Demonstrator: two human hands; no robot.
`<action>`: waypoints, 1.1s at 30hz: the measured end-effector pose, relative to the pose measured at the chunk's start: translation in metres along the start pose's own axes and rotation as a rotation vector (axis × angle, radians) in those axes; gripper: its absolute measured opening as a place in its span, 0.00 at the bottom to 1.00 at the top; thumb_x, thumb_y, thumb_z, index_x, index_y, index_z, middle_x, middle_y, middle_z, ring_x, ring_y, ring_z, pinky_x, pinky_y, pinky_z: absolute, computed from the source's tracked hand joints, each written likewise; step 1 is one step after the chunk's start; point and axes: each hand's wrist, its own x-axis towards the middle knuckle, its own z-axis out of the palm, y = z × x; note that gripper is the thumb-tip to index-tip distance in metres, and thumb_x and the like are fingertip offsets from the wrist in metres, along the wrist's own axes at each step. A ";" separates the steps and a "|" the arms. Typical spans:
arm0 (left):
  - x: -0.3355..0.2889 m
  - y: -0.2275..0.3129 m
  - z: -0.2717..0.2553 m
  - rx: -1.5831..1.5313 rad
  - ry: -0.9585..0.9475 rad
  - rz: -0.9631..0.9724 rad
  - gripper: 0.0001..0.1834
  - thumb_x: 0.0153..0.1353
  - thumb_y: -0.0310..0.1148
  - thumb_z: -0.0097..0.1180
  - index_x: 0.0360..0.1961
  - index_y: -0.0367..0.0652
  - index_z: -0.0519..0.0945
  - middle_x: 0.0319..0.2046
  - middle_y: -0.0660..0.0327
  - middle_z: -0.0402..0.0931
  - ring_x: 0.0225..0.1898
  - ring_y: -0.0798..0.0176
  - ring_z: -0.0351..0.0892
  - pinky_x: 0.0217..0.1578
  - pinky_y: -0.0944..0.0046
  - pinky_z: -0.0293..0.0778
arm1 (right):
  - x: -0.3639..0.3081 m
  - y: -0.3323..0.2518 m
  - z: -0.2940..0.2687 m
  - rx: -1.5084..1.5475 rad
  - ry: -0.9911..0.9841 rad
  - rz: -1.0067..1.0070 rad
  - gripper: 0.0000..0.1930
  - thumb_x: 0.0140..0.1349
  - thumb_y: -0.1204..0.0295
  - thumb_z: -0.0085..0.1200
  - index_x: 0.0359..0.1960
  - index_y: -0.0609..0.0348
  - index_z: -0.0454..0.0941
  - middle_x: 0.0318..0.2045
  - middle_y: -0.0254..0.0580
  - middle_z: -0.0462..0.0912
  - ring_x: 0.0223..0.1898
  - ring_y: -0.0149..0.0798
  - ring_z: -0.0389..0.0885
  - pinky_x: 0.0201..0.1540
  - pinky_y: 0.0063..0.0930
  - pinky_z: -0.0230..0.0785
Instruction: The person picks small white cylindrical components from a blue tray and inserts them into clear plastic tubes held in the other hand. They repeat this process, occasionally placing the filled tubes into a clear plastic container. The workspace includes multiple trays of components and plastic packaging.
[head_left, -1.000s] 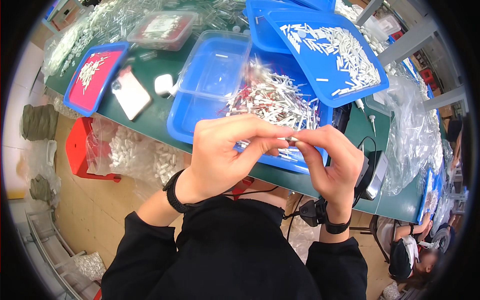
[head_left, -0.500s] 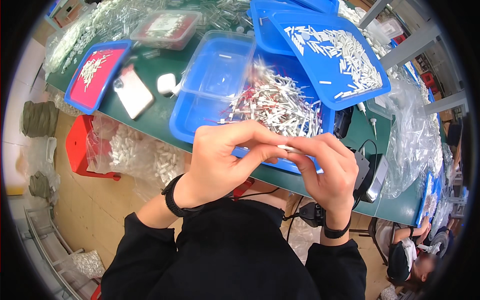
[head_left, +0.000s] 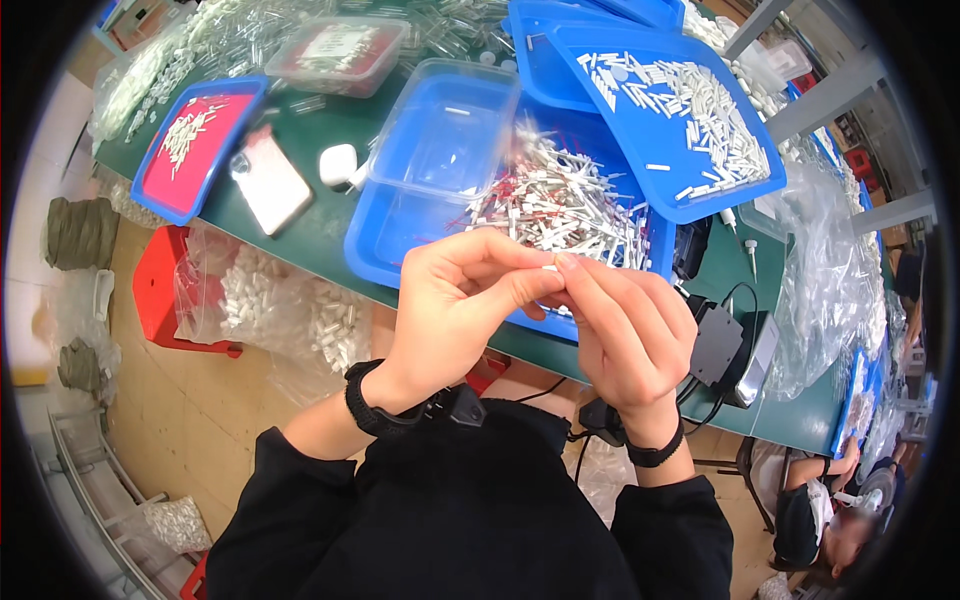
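Note:
My left hand (head_left: 455, 315) and my right hand (head_left: 632, 325) meet fingertip to fingertip above the front rim of a blue tub (head_left: 368, 235). Between their pinched fingers sits a small white tube-like piece (head_left: 550, 268), mostly covered by the fingertips. Both hands are closed on it. Just beyond them, a heap of thin white sticks with red ends or strands (head_left: 570, 205) fills the tub's right part. A clear plastic box (head_left: 440, 140) rests across the tub's left part, with one small white piece in it.
A blue tray of short white tubes (head_left: 715, 125) overlaps the tub's right side. On the left lie a red-lined tray (head_left: 205, 140), a phone (head_left: 272, 190) and a white case (head_left: 338, 164). A metal-and-black device with cables (head_left: 745, 355) stands right. Another person (head_left: 825, 510) sits lower right.
The fingers of both hands have drawn closer together, and the white piece is now nearly hidden. My right hand has shifted left and slightly up.

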 end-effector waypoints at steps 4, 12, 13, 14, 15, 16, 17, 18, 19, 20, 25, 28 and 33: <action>0.000 0.003 0.001 0.190 0.078 0.075 0.05 0.62 0.22 0.57 0.37 0.31 0.79 0.31 0.54 0.83 0.35 0.66 0.84 0.37 0.69 0.78 | 0.002 0.009 0.007 0.002 -0.020 0.022 0.16 0.39 0.80 0.58 0.35 0.61 0.83 0.30 0.37 0.84 0.24 0.34 0.77 0.24 0.24 0.70; 0.015 0.026 -0.024 0.543 -0.122 0.106 0.06 0.60 0.18 0.55 0.38 0.30 0.80 0.37 0.56 0.82 0.38 0.68 0.82 0.41 0.70 0.77 | 0.009 0.007 0.015 0.091 -0.035 0.124 0.11 0.45 0.79 0.65 0.32 0.58 0.82 0.24 0.34 0.81 0.24 0.35 0.78 0.23 0.25 0.68; 0.016 0.025 -0.025 0.519 -0.120 0.088 0.06 0.60 0.17 0.55 0.38 0.31 0.80 0.37 0.57 0.82 0.37 0.68 0.81 0.41 0.70 0.77 | 0.009 0.007 0.016 0.103 -0.028 0.124 0.11 0.45 0.79 0.65 0.33 0.58 0.82 0.23 0.34 0.81 0.24 0.35 0.78 0.23 0.25 0.68; 0.017 0.026 -0.026 0.534 -0.133 0.095 0.06 0.59 0.18 0.57 0.39 0.31 0.80 0.37 0.56 0.82 0.39 0.66 0.81 0.42 0.68 0.77 | 0.008 0.007 0.016 0.107 -0.037 0.133 0.11 0.45 0.79 0.65 0.33 0.58 0.82 0.23 0.34 0.81 0.24 0.35 0.78 0.23 0.25 0.68; 0.018 0.026 -0.027 0.548 -0.145 0.105 0.07 0.58 0.19 0.58 0.39 0.32 0.81 0.37 0.56 0.82 0.41 0.65 0.81 0.44 0.67 0.76 | 0.007 0.007 0.017 0.110 -0.044 0.138 0.11 0.46 0.79 0.66 0.33 0.59 0.82 0.23 0.35 0.81 0.24 0.35 0.78 0.23 0.25 0.69; 0.020 0.027 -0.027 0.563 -0.158 0.115 0.08 0.57 0.20 0.59 0.40 0.33 0.81 0.38 0.56 0.82 0.42 0.63 0.81 0.45 0.65 0.76 | 0.006 0.008 0.018 0.113 -0.051 0.144 0.10 0.47 0.78 0.66 0.34 0.59 0.82 0.23 0.35 0.81 0.24 0.35 0.79 0.23 0.26 0.69; 0.024 0.027 -0.028 0.761 -0.110 0.267 0.10 0.56 0.21 0.60 0.40 0.34 0.81 0.38 0.55 0.82 0.44 0.61 0.80 0.48 0.62 0.75 | 0.007 0.010 0.019 0.097 -0.047 0.180 0.10 0.48 0.78 0.66 0.34 0.59 0.82 0.23 0.36 0.82 0.24 0.36 0.79 0.23 0.26 0.69; 0.030 0.028 -0.028 0.960 -0.058 0.424 0.11 0.54 0.23 0.62 0.40 0.35 0.81 0.39 0.55 0.82 0.46 0.58 0.79 0.51 0.60 0.73 | 0.008 0.013 0.020 0.084 -0.038 0.215 0.10 0.48 0.77 0.67 0.34 0.59 0.82 0.23 0.36 0.82 0.24 0.36 0.79 0.24 0.26 0.69; 0.037 0.030 -0.030 1.157 -0.002 0.583 0.13 0.53 0.24 0.63 0.41 0.36 0.82 0.40 0.54 0.81 0.48 0.56 0.79 0.53 0.57 0.71 | 0.009 0.016 0.020 0.071 -0.028 0.250 0.10 0.49 0.77 0.67 0.34 0.59 0.82 0.23 0.37 0.82 0.24 0.36 0.79 0.24 0.26 0.69; 0.044 0.025 -0.043 1.305 0.001 0.584 0.14 0.49 0.27 0.64 0.40 0.41 0.82 0.40 0.57 0.81 0.50 0.54 0.75 0.58 0.53 0.66 | 0.007 0.022 0.021 0.005 -0.077 0.299 0.12 0.51 0.73 0.67 0.37 0.59 0.81 0.27 0.40 0.83 0.27 0.39 0.80 0.28 0.29 0.71; 0.054 0.020 -0.089 1.677 -0.074 0.559 0.06 0.51 0.24 0.61 0.32 0.46 0.83 0.29 0.64 0.80 0.36 0.59 0.78 0.52 0.57 0.69 | 0.014 0.031 0.021 -0.116 -0.203 0.469 0.16 0.56 0.68 0.64 0.44 0.61 0.79 0.36 0.43 0.83 0.37 0.43 0.81 0.40 0.32 0.72; 0.045 0.042 -0.085 1.548 0.023 0.715 0.06 0.49 0.20 0.60 0.28 0.44 0.82 0.25 0.62 0.79 0.31 0.58 0.78 0.46 0.57 0.72 | 0.008 0.033 0.021 -0.095 -0.175 0.428 0.15 0.55 0.70 0.63 0.43 0.59 0.78 0.34 0.42 0.82 0.35 0.44 0.79 0.37 0.33 0.71; 0.030 0.069 -0.091 1.559 0.069 0.875 0.11 0.40 0.16 0.60 0.27 0.42 0.82 0.26 0.62 0.79 0.31 0.59 0.78 0.40 0.59 0.71 | -0.002 0.030 0.010 -0.065 -0.225 0.501 0.13 0.56 0.73 0.63 0.42 0.60 0.79 0.35 0.42 0.83 0.34 0.41 0.80 0.38 0.30 0.72</action>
